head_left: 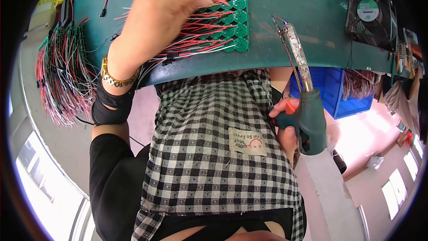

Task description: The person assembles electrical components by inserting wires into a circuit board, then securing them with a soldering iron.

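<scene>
My left hand point(162, 15), with a gold watch on the wrist, reaches over a panel of small round green circuit boards point(240, 15). Its fingers are pinched on a red wire point(220, 1) whose end lies over the upper boards. Rows of red and white wires point(207, 31) run leftward from the boards, partly beneath my hand. Down at the right, my right hand point(287, 127) wraps around the handle of a dark green soldering gun point(312, 122). The gun's metal barrel and thin tip point(280, 24) point up over the table, to the right of the panel and apart from it.
Finished-looking bundles of wired boards point(64, 71) hang at the table's left edge. A black fan point(372, 18) stands on the green table point(303, 0) at the right. Below the table edge sits a blue crate point(327, 91), beside more red and white wires point(359, 85).
</scene>
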Demonstrator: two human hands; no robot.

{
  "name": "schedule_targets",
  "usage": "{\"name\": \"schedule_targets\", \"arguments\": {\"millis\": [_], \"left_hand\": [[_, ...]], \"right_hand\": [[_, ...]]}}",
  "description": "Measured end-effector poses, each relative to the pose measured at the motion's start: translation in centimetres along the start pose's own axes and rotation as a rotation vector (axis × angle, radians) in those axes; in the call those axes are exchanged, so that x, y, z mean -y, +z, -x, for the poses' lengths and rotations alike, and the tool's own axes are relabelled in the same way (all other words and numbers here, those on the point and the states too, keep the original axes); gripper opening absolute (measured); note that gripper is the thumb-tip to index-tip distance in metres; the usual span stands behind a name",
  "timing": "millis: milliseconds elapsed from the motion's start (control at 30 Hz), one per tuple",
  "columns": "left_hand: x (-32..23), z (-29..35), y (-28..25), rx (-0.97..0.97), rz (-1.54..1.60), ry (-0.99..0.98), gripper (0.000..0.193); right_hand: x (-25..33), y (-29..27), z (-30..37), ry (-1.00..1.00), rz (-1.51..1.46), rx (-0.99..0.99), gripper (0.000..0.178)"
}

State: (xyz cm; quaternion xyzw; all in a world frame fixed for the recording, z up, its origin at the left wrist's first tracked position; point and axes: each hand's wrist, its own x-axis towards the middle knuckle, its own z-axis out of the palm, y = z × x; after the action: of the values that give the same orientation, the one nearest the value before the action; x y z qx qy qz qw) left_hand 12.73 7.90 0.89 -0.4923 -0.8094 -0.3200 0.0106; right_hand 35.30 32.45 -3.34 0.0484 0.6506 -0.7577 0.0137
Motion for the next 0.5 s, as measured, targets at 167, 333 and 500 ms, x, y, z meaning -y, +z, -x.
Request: {"name": "schedule_targets", "arguments": {"millis": [167, 333, 500], "left_hand": [[-2.6, 0.2, 0.1, -0.141, 0.111, -0.320, 0.012], [-3.9, 1.0, 2.5, -0.034, 0.159, -0.454, 0.013], [-3.0, 1.0, 3.2, -0.090, 0.035, -0.312, 0.010]], "right_hand": [[-1.2, 0.4, 0.4, -0.030, -0.079, -0.083, 0.056], [0.0, 0.4, 0.7, 0.064, -0.020, -0.072, 0.053], [0.2, 0.6, 0.9, 0.080, -0.046, -0.069, 0.048]]}}
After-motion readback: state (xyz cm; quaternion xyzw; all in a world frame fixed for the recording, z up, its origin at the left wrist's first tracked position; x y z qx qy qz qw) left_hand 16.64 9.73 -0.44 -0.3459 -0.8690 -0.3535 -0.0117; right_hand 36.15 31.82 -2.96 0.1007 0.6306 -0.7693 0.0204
